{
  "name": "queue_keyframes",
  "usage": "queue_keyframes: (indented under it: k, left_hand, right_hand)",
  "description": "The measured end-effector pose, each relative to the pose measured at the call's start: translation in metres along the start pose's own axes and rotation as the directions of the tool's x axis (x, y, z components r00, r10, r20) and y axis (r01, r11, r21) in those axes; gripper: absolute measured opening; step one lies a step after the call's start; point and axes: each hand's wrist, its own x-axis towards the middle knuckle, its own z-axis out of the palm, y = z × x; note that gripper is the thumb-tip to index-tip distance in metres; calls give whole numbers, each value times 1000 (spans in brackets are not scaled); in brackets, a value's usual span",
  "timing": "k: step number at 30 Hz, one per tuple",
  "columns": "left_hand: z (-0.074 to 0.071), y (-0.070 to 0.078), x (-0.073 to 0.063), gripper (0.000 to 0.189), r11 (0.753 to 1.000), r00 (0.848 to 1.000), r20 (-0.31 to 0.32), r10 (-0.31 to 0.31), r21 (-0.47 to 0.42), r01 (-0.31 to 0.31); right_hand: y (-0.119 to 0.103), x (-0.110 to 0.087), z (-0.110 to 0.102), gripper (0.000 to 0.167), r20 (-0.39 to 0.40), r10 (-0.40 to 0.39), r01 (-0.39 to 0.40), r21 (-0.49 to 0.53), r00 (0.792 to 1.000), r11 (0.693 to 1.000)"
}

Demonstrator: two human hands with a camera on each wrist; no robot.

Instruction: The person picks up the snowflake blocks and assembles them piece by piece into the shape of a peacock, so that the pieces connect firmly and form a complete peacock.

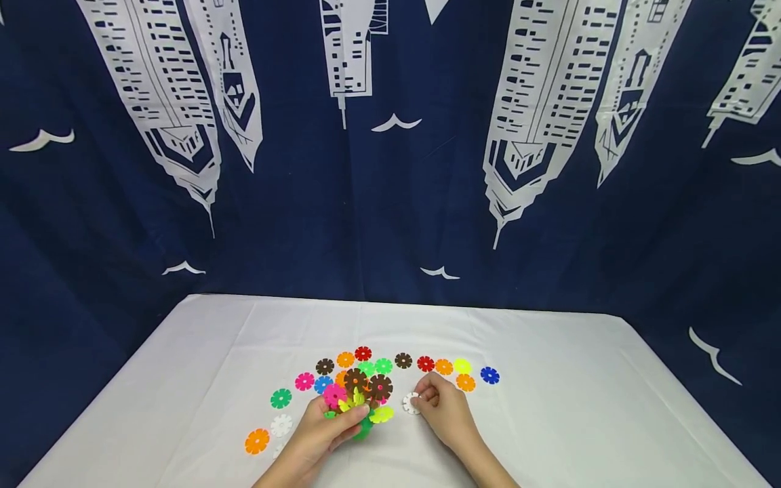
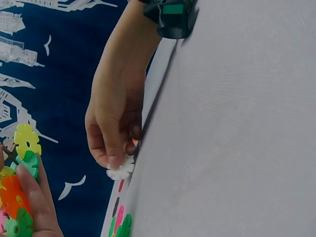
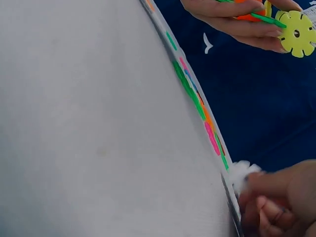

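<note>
My left hand (image 1: 322, 428) grips a cluster of interlocked plastic notched discs (image 1: 381, 388) in brown, pink, yellow, orange and green. The thumb lies across the front of the cluster. To its right, my right hand (image 1: 450, 415) pinches a white notched disc (image 1: 409, 404) between thumb and fingertips. In the left wrist view the white disc (image 2: 121, 170) shows below those fingertips, apart from the cluster. A yellow disc (image 3: 296, 33) sticks out from the cluster in the right wrist view. Part of the cluster is hidden behind the left hand.
Loose discs lie in an arc on the white-covered table (image 1: 586, 407), among them a blue one (image 1: 490, 375), a red one (image 1: 426, 364) and a dark green one (image 1: 281, 398). An orange disc (image 1: 257, 441) lies at the left. Behind hangs a navy curtain (image 1: 366, 217).
</note>
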Motion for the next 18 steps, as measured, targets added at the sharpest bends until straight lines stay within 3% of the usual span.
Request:
queue_keyframes:
  k: [2,3,5,7,9,11,18]
  left_hand:
    - [-1,0,1,34,1000,1000,0,-6,-1,6]
    - [-2,0,1,35,1000,1000,1,-7,-3,7]
    - [-3,0,1,37,1000,1000,0,-4,-6,4]
    - [-4,1,1,41,1000,1000,2,2,-11,-2]
    - [-5,1,2,42,1000,1000,6,10,-19,-10]
    - [-5,2,2,41,1000,1000,9,17,-24,-17]
    - [-4,7,-1,45,998,999,18,51,-26,-51]
  right_hand:
    - [-6,-2,-2,14,27,52,-57,195,998,979]
    - [-10,-3,-3,14,44,78,-87,295,996,952]
    - [-21,-6,-7,17,75,130,-150,476,989,866]
    - [-32,-10,-10,20,80,150,-169,577,985,799]
    - [-40,-15,-11,23,61,147,-152,630,987,761]
    - [-45,-20,-9,23,35,138,-127,652,990,747]
    - [-50,-31,-1,22,-49,75,-23,669,996,743]
